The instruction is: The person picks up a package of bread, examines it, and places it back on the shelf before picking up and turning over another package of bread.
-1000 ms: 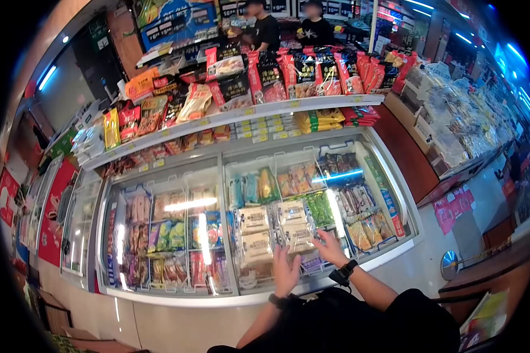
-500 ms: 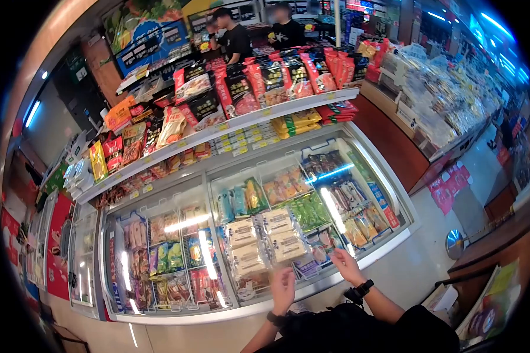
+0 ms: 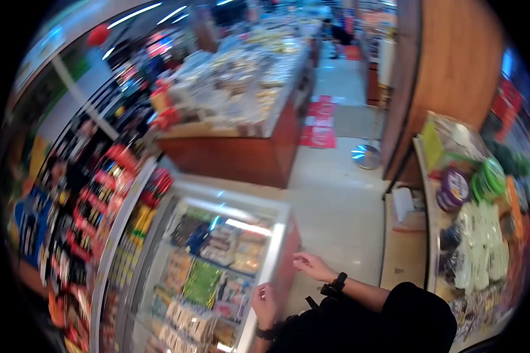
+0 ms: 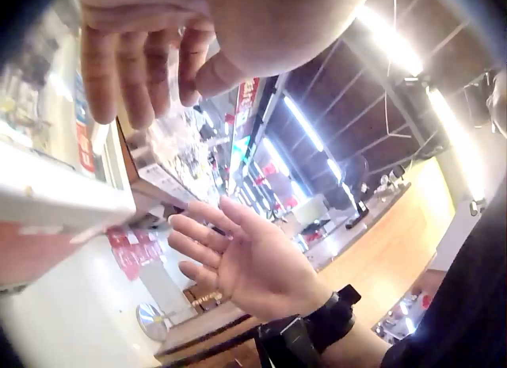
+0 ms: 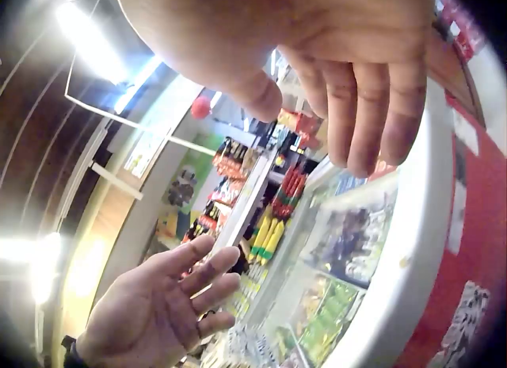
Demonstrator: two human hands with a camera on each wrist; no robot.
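Note:
My left hand (image 3: 265, 305) is held over the near rim of a chest freezer (image 3: 281, 226), palm bare and fingers loosely bent. Just past the freezer's corner, my right hand (image 3: 313, 267) hovers over the aisle floor, also with nothing in it. In the left wrist view the right hand (image 4: 265, 265) shows an empty palm with relaxed fingers. The right wrist view shows the left hand (image 5: 146, 312) likewise bare. Under the freezer's glass lie green packets (image 3: 203, 283) and cream-coloured packs (image 3: 185, 326) in wire baskets.
A shelf (image 3: 115, 235) of red and black bags runs above the freezer. Beyond stands a wood-sided display (image 3: 229, 154) heaped with bagged goods. Right of the tiled aisle (image 3: 330, 206), a shelf holds a purple tub (image 3: 453, 189) and a green tub (image 3: 489, 179). A round metal disc (image 3: 366, 156) is on the floor.
The head view has swung right, from facing the freezer to its right end and the aisle. Both hands have come along to the freezer's corner, still empty.

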